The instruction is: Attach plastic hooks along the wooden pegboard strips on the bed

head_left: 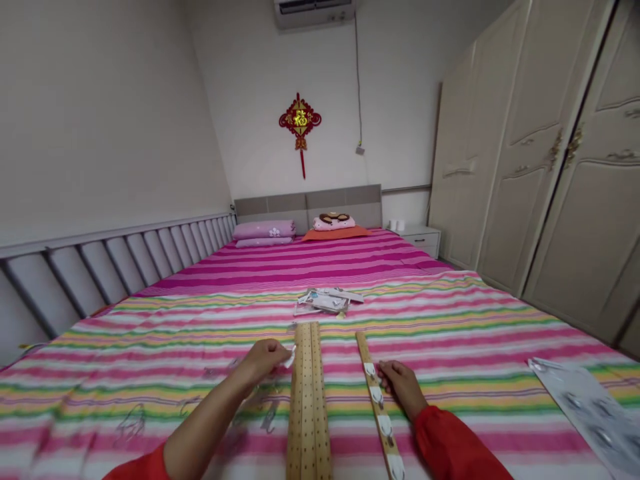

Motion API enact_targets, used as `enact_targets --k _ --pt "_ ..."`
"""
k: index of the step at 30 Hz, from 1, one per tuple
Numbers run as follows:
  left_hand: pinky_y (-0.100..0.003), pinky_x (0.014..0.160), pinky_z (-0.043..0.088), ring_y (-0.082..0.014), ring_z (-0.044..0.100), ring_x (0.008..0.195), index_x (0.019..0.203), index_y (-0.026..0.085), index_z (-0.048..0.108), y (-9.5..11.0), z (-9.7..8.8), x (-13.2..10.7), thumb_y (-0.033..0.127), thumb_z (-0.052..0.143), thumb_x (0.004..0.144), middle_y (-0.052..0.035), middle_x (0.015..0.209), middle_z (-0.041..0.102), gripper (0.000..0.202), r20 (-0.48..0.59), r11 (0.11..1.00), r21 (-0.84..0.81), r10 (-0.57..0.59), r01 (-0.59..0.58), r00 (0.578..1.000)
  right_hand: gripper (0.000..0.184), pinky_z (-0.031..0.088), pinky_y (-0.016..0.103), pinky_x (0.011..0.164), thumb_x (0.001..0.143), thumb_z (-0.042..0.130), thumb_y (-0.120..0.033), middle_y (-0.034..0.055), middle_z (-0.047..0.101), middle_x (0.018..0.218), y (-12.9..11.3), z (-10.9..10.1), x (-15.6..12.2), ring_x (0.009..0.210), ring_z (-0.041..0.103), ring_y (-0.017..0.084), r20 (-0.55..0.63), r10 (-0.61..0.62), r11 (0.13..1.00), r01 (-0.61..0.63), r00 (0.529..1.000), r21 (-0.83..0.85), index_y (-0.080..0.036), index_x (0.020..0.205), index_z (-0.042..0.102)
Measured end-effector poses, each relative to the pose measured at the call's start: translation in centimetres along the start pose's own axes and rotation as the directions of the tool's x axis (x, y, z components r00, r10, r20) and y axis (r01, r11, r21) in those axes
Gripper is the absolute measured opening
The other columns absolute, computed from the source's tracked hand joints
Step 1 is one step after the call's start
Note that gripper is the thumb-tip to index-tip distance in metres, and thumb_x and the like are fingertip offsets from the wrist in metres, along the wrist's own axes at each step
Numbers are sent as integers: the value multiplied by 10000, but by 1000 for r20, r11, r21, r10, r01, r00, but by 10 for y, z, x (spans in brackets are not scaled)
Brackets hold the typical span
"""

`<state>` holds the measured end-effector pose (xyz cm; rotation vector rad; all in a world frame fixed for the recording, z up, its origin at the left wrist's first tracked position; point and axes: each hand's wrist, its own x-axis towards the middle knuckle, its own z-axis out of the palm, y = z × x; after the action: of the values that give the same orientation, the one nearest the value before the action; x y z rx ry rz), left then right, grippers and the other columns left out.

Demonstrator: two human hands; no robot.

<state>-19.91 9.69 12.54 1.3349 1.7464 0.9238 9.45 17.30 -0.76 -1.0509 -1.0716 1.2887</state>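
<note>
My left hand [267,359] pinches a small white hook [291,357] at the left edge of a wide wooden board [309,400] dotted with rows of small holes. To its right lies a narrow wooden strip [364,350] bearing a row of several white hooks [385,425]. My right hand [401,383] is beside this strip, its fingers curled and closed against the edge near the uppermost hook. Whether those fingertips grip anything is hidden. Clear hooks [270,417], faint against the cloth, lie scattered left of the board.
A striped sheet [200,347] covers the bed. Flat packets [325,301] are piled beyond the board, and a clear pack with metal hooks [590,407] lies at the right. A railing [125,257] runs along the left side; wardrobes [530,153] stand on the right.
</note>
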Motion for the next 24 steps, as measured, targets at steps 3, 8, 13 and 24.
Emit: enact_targets --k 3,8,13,24 --pt "-237 571 356 -111 443 557 596 188 479 18 16 -36 426 621 581 66 541 433 278 87 998 37 52 -55 995 385 276 206 376 554 726 -524 -52 470 378 -27 12 -17 367 386 75 39 -49 999 49 998 -15 -177 492 569" --pt "-245 598 370 -148 506 638 616 183 522 34 47 -71 400 607 596 28 616 523 233 160 967 185 148 -177 976 264 380 227 476 612 754 -409 -24 587 541 -87 36 -72 488 492 107 355 -151 973 201 923 -110 -176 724 704" --pt "-251 686 394 -178 555 780 667 180 567 40 81 -96 351 572 646 -18 797 591 171 280 906 287 233 -313 931 183 402 242 559 658 739 -308 28 670 730 -113 37 -121 613 542 130 530 -276 878 435 802 -200 -208 811 754" --pt "-219 571 342 -144 515 706 640 182 562 49 108 -120 267 624 574 4 811 573 124 412 876 357 165 -326 896 206 364 197 471 520 815 -282 -40 610 494 -84 5 -146 444 498 72 491 72 996 -38 868 -78 -165 623 681"
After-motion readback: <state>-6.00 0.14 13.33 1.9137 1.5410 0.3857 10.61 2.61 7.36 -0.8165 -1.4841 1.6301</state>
